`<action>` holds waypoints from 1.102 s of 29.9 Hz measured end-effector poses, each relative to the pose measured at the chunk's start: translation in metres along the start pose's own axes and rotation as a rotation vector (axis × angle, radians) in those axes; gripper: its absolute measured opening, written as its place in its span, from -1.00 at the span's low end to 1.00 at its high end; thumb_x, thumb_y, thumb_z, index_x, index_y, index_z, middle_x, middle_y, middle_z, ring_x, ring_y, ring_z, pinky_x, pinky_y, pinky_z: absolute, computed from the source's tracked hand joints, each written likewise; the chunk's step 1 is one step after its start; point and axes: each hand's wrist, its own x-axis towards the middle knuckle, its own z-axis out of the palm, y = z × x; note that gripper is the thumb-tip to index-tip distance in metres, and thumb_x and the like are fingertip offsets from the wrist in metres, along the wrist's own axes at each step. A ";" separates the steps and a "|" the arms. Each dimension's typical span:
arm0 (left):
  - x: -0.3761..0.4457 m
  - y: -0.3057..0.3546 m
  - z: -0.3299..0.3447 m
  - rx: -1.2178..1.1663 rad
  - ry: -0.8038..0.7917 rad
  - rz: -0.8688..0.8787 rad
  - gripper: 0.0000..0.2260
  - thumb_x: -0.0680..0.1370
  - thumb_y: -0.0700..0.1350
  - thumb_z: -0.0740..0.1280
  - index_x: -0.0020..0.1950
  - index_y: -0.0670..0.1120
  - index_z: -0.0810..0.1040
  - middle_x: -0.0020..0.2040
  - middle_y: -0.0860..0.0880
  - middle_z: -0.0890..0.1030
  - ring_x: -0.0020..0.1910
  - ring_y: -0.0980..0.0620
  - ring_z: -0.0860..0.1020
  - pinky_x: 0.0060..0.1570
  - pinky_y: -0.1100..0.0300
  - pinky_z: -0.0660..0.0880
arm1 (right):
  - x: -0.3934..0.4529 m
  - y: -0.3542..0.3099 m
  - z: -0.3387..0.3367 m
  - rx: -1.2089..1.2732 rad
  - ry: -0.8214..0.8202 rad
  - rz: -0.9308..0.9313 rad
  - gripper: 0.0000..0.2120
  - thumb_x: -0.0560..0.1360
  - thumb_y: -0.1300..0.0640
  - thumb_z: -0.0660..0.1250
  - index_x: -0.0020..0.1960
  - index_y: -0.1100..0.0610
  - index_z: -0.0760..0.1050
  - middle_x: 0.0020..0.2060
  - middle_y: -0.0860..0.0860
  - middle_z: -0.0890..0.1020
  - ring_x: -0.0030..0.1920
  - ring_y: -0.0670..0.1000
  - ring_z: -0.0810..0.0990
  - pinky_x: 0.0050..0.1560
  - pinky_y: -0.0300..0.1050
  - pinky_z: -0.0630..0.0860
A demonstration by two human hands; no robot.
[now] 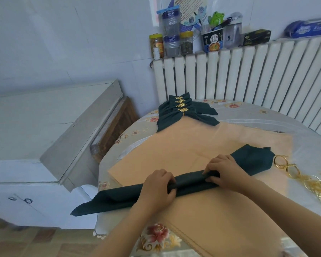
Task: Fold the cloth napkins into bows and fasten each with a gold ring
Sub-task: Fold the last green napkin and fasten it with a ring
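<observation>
A long dark-green folded cloth napkin lay across the peach fabric mat, its left tip hanging past the table's edge. The left hand and right hand gripped its middle, fingers curled around it. Gold rings lay right, blurred, partly cut off. Finished green bows sat far back.

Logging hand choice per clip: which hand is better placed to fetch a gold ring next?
Probably the right hand: the loose gold rings lie just to its right, past the napkin end. The left hand grips the napkin farther away.
</observation>
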 end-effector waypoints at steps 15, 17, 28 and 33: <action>-0.018 0.007 0.006 0.037 0.034 -0.034 -0.81 0.56 0.06 0.26 -0.04 -0.02 0.59 -0.05 0.10 0.55 -0.05 0.13 0.45 -0.11 0.28 0.37 | -0.032 0.017 0.005 -0.209 0.197 0.157 -0.75 0.35 0.22 0.50 -0.03 -0.05 0.67 -0.08 -0.09 0.70 -0.04 0.07 0.58 -0.08 -0.13 0.20; -0.020 0.012 0.005 0.026 0.031 -0.050 -0.81 0.56 0.06 0.27 -0.04 -0.02 0.60 -0.06 0.11 0.54 -0.05 0.13 0.45 -0.09 0.26 0.40 | -0.027 0.005 -0.005 -0.211 0.224 0.203 -0.75 0.52 0.20 0.30 0.13 -0.03 0.62 0.08 -0.07 0.65 0.02 0.08 0.48 -0.10 -0.10 0.27; -0.025 0.022 0.000 -0.049 0.001 -0.133 -0.87 0.55 0.01 0.29 -0.09 -0.02 0.57 -0.17 0.14 0.46 -0.15 0.15 0.42 -0.19 0.25 0.36 | -0.018 -0.040 -0.044 -0.228 0.277 0.216 -0.61 0.61 0.24 0.09 0.35 -0.07 0.43 0.41 0.03 0.37 0.45 0.09 0.19 0.36 0.01 0.15; -0.030 0.029 0.001 -0.059 0.000 -0.125 -0.87 0.55 0.00 0.29 -0.08 -0.02 0.58 -0.14 0.13 0.50 -0.12 0.14 0.44 -0.17 0.24 0.36 | -0.044 -0.041 -0.053 -0.345 0.215 0.231 -0.59 0.62 0.21 0.07 0.38 -0.13 0.37 0.45 0.05 0.29 0.51 0.10 0.08 0.47 0.12 -0.11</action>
